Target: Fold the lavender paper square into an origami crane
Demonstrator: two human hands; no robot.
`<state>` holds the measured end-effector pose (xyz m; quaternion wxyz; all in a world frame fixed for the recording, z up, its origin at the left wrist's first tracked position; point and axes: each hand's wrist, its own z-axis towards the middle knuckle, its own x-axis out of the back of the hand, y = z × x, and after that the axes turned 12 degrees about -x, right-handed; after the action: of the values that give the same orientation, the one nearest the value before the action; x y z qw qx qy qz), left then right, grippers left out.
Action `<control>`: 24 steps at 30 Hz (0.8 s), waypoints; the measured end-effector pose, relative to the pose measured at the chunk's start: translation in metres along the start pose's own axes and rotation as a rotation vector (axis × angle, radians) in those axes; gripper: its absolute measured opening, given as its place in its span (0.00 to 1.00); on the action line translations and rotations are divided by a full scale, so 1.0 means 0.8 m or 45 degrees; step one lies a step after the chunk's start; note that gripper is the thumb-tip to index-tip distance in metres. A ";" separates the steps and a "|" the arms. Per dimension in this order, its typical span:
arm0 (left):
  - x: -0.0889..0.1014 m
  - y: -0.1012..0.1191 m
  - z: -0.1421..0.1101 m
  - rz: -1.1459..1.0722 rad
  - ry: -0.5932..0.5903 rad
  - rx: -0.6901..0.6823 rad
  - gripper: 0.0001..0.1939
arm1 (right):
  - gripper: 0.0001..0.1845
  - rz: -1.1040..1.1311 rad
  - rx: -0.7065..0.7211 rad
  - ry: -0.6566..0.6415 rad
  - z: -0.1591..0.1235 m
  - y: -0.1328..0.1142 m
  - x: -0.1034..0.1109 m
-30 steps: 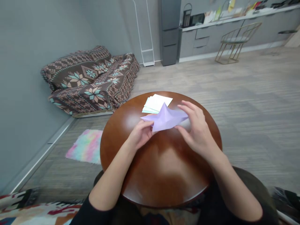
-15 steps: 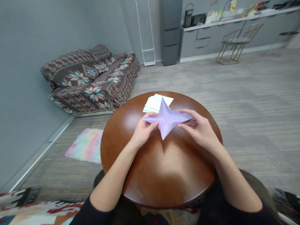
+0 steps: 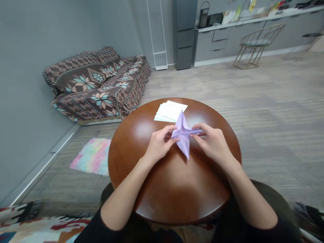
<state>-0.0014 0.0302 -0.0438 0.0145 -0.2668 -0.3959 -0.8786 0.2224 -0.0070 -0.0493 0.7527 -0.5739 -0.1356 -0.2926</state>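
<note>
Paper star (image 3: 182,133), pale purple and creased into long points, is held over the round brown table (image 3: 177,206), a little nearer its far edge than its near edge. One point aims toward the far edge, another toward the near edge; whether the lower tip touches the tabletop is unclear. Left hand (image 3: 161,143) has its grip pinched on the star's left side. Right hand (image 3: 214,141) pinches the narrow right point between thumb and fingers. Just beyond, near the table's far edge, lie overlapping pale sheets (image 3: 169,110), partly behind the star.
</note>
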 end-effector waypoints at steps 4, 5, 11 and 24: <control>-0.006 0.004 -0.002 -0.023 0.019 -0.008 0.14 | 0.05 0.026 0.049 -0.055 -0.004 -0.008 -0.002; -0.007 0.006 -0.003 -0.030 0.030 -0.004 0.12 | 0.04 0.002 0.090 -0.066 -0.004 -0.010 -0.002; -0.009 0.010 -0.002 -0.034 0.114 -0.012 0.04 | 0.05 -0.010 0.261 -0.042 -0.008 -0.025 -0.008; -0.013 0.006 -0.006 -0.107 0.023 0.147 0.12 | 0.07 0.266 0.065 -0.247 -0.012 -0.029 -0.009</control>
<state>0.0061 0.0217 -0.0482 -0.0036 -0.2407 -0.4566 -0.8565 0.2016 -0.0180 -0.0374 0.7767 -0.5912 -0.1547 -0.1522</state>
